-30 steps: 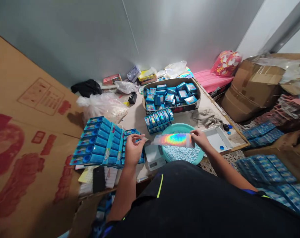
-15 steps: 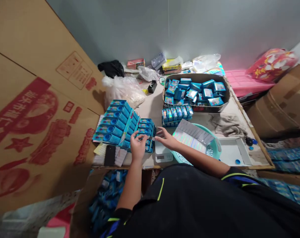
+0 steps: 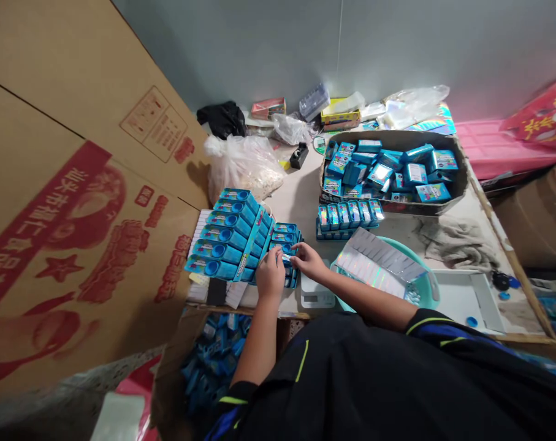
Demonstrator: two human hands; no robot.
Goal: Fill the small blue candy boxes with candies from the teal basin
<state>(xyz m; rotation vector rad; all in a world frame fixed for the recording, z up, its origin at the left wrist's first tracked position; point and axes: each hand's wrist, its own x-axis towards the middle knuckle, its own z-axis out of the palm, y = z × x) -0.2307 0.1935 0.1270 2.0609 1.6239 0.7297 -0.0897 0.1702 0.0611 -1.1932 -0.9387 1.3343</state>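
Note:
My left hand point(image 3: 271, 272) is closed, its fingertips together over the front of a row of small blue boxes point(image 3: 285, 228) with round openings. My right hand point(image 3: 309, 261) reaches in from the right in a pinch, close to the left fingertips. A small pale piece shows between the two hands; its kind is too small to tell. Left of the hands rises a stepped stack of blue boxes point(image 3: 222, 236), with round holes in their ends. Just below my right hand lies a white digital scale point(image 3: 317, 295), partly covered by the forearm.
A turquoise basin point(image 3: 431, 288) with shiny card sheets point(image 3: 374, 257) across it stands at right. Behind it are a row of small boxes point(image 3: 351, 214) and a carton point(image 3: 438, 208) full of blue boxes. A tall cardboard box point(image 3: 75, 202) walls off the left.
The view has shifted, so the table things appear further right. My hands have come closer together over the small box row, and the left fingers have closed more.

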